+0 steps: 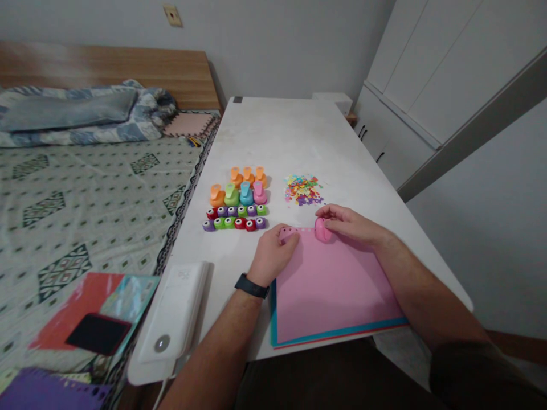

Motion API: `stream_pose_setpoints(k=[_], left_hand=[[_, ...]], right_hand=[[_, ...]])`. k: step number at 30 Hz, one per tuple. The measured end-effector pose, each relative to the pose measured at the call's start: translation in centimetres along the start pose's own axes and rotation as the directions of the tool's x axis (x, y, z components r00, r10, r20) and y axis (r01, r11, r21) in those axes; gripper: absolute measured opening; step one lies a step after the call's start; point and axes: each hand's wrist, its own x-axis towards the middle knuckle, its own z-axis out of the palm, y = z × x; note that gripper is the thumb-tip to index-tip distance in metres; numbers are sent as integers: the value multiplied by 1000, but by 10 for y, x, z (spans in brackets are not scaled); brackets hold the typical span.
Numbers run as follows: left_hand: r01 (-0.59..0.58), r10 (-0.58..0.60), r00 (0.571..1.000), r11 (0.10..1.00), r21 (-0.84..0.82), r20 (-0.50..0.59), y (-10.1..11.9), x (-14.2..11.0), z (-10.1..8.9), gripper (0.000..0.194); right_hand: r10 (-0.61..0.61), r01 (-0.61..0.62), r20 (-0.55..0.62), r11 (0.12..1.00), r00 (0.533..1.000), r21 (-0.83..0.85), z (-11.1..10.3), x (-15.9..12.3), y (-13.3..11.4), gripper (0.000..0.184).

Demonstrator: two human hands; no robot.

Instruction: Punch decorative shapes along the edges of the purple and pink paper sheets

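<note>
Pink card (pixel 335 290) sits on top of a small stack near the edge of the white desk (pixel 294 142), with teal and red sheets peeking out underneath. The right hand (pixel 348 223) has its fingers curled over a domed pink craft punch (pixel 322 230) sitting on the card's far edge, and a line of tiny dots runs along that edge, though they're tough to make out from here. The left hand (pixel 273 256), with a black watch (pixel 252 286) on the wrist, is well apart from the other one and cupped over the same edge. Some pink bit (pixel 287 233) is mostly hidden under it, so I can't tell if it's gripping anything. Further up the desk are orange, green, blue and pink punches (pixel 245 195), rows of smaller round punches (pixel 235 216) and a heap of paper confetti (pixel 302 191). There's a white box with a round button (pixel 171 310) by the near edge — no idea what it is. Patterned bed (pixel 85 199) alongside, white cupboards (pixel 427 68) off to the right.
</note>
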Motion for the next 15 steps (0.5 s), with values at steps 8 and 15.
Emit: stream_pose_setpoints(k=[8, 15], left_hand=[[-13, 12, 1000, 999, 43, 3, 2, 1, -1, 20], [-25, 24, 1000, 998, 49, 4, 2, 0, 0, 18]], right_hand=[[34, -59, -101, 966, 994, -251, 9, 5, -3, 27], [2, -69, -148, 889, 989, -452, 22, 9, -12, 40]])
